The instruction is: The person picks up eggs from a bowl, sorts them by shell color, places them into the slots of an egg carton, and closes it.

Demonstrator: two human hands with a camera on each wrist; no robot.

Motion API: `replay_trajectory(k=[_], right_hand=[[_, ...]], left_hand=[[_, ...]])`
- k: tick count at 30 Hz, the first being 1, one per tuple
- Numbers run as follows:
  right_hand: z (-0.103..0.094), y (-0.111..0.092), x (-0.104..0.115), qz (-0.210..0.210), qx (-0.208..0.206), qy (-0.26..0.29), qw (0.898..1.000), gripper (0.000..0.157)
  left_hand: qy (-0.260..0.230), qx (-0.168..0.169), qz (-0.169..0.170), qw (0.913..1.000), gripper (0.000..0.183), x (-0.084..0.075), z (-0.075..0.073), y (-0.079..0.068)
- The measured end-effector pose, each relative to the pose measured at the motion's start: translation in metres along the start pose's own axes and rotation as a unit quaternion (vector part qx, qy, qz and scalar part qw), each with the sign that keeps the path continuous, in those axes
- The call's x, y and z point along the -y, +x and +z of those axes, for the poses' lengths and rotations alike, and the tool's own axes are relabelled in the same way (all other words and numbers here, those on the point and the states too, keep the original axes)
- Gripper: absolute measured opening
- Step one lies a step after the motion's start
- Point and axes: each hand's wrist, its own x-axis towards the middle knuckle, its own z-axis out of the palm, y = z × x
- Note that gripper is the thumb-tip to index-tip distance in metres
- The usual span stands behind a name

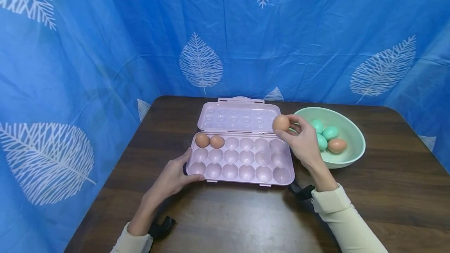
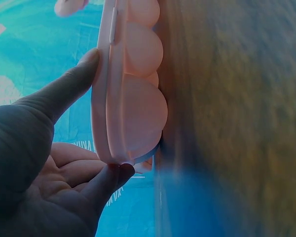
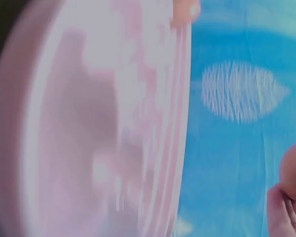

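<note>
While the head view looks down on a pink tray (image 1: 247, 157) with its lid (image 1: 242, 117) open behind it, only the left wrist view shows the tray's rounded cup undersides (image 2: 144, 113); the right wrist view has the tray large and blurred. From the head view alone come two brown eggs (image 1: 209, 141) in the tray's back row, left end, and, right of the tray, a green bowl (image 1: 356, 149) holding three green eggs (image 1: 330, 132) and a fourth, brown one (image 1: 337, 145). Beneath the tray is a dark wooden table (image 1: 239, 214); behind and left of it hangs a blue leaf-print curtain (image 1: 151, 18). At the tray's front left corner, the left hand (image 1: 175, 173) grips its edge, thumb on the rim. Above the tray's back right corner, the right hand (image 1: 302, 138) pinches a brown egg (image 1: 281, 123) between thumb and fingers.
</note>
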Motion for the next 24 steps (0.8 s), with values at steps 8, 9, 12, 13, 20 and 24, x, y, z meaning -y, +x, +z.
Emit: replay_trajectory(k=[8,9,12,13,20,24], right_hand=[[0.064,-0.004,-0.003,0.024,0.089,0.009,0.996,0.047],[0.071,-0.003,-0.005,0.026,0.094,0.001,0.995,0.047],[0.089,-0.001,-0.009,0.032,0.097,-0.021,0.995,0.047],[0.094,0.0,-0.011,0.033,0.096,-0.029,0.994,0.046],[0.121,0.008,-0.025,-0.016,0.129,-0.112,0.985,0.043],[0.128,0.008,-0.028,-0.032,0.13,-0.142,0.981,0.04]], left_hand=[[-0.003,-0.001,0.002,1.0,0.107,0.002,0.001,0.001],[-0.003,-0.002,0.002,1.0,0.107,0.002,0.001,0.001],[-0.003,-0.002,0.003,1.0,0.107,0.003,0.001,0.001],[-0.002,-0.003,0.005,1.0,0.108,0.003,0.001,0.001],[-0.011,-0.005,0.008,0.9999,0.107,0.003,0.0,0.0],[-0.013,-0.002,0.012,0.9998,0.107,0.003,0.0,0.001]])
